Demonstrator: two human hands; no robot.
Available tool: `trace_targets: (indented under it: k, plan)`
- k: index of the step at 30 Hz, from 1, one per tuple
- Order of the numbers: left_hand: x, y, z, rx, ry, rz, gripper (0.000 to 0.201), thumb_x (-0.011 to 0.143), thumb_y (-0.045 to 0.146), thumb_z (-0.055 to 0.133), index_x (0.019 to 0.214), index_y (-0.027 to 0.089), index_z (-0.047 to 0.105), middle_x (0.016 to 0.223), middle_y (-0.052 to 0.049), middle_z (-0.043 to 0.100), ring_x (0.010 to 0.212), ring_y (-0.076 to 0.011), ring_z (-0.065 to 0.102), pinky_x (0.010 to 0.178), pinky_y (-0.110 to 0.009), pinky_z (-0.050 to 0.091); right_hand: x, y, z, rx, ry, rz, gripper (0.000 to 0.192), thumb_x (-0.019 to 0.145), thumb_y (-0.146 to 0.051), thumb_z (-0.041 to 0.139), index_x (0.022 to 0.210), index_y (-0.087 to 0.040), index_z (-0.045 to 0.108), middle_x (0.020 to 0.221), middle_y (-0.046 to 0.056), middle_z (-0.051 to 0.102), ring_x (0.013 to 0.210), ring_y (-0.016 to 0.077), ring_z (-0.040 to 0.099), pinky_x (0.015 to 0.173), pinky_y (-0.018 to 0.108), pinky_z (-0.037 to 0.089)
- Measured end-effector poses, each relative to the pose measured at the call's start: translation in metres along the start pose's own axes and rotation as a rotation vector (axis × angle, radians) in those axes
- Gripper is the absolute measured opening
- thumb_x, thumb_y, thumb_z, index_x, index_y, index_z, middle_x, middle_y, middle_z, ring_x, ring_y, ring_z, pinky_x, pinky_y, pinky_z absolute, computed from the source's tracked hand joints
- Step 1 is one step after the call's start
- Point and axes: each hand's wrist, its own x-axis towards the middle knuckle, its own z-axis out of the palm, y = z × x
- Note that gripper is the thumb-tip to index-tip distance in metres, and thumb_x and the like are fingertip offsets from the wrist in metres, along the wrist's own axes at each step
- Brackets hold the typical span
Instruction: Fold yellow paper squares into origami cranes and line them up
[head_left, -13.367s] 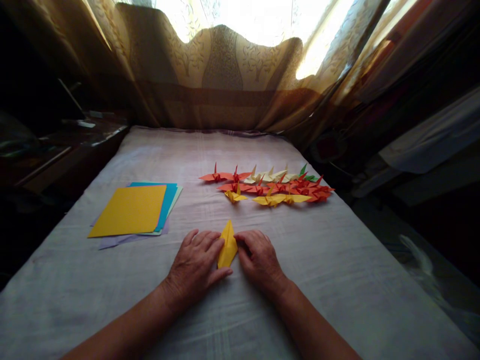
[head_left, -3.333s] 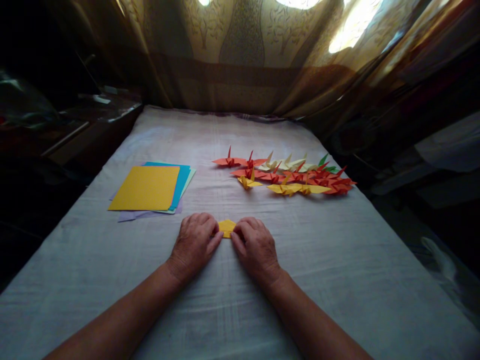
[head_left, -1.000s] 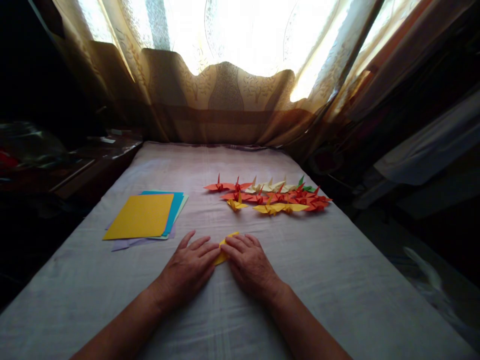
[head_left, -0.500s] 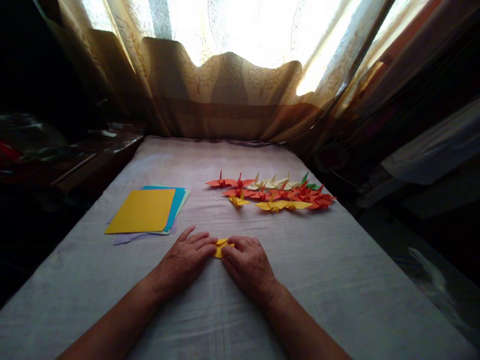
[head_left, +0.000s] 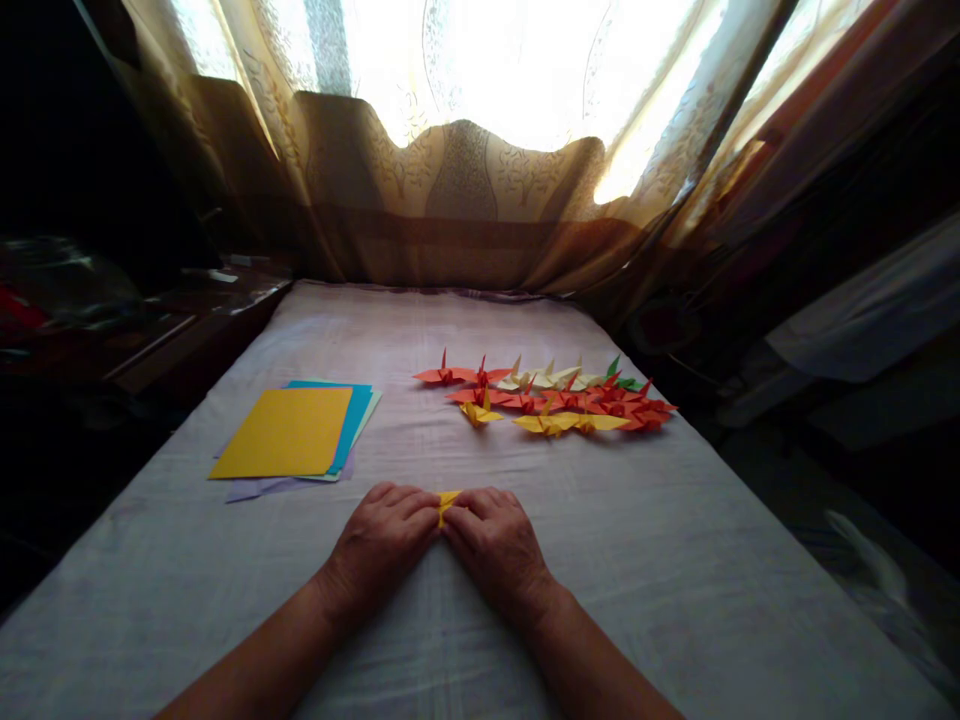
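Observation:
A small folded piece of yellow paper (head_left: 446,500) lies on the cloth-covered table (head_left: 675,560), almost wholly covered by my fingers. My left hand (head_left: 382,540) and my right hand (head_left: 491,540) rest side by side, fingertips meeting over the paper and pressing it flat against the cloth. Only a thin yellow strip shows between them.
A stack of coloured sheets (head_left: 289,432), yellow on top, lies to the left. Several folded paper cranes (head_left: 551,395) in orange, red, yellow, cream and green sit in rows beyond my hands. Curtains (head_left: 465,190) hang at the far edge; a dark side surface (head_left: 150,330) stands at left.
My hands have closed in over the yellow paper, so less of it shows than half a second ago. The left fingers, spread earlier, are now curled together.

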Motion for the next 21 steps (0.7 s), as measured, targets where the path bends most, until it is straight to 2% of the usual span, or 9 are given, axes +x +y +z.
trace_targets:
  k: [3,11,21]
  plan:
    - [-0.0009,0.0004,0.0008,-0.028,-0.019,-0.037,0.022,0.099,0.027,0.049,0.092,0.020,0.069,0.103,-0.006,0.075,0.094,-0.0205,0.068,0.087,-0.036,0.049,-0.0012,0.0022,-0.0029,0.048,-0.026,0.015,0.008,0.093,-0.030,0.063,0.095,-0.024,0.069,0.098,0.004,0.071,0.091,0.0191,0.061,0.083,0.032,0.041]
    - [-0.0023,0.0003,0.0020,-0.155,-0.038,-0.126,0.019,0.098,0.027,0.052,0.092,0.022,0.068,0.105,-0.005,0.074,0.098,-0.0221,0.065,0.090,-0.040,0.045,-0.0033,0.0037,-0.0020,0.129,-0.023,0.086,0.011,0.094,-0.025,0.059,0.088,-0.025,0.069,0.095,0.004,0.068,0.091,0.0192,0.059,0.084,0.032,0.042]
    - [-0.0016,-0.0010,0.0038,-0.267,-0.054,-0.273,0.016,0.098,0.026,0.048,0.094,0.020,0.061,0.091,-0.005,0.069,0.088,-0.0212,0.062,0.084,-0.036,0.046,0.0039,-0.0033,0.0040,0.130,-0.049,0.265,0.014,0.093,-0.022,0.055,0.079,-0.022,0.058,0.085,0.004,0.062,0.083,0.0202,0.055,0.077,0.031,0.039]
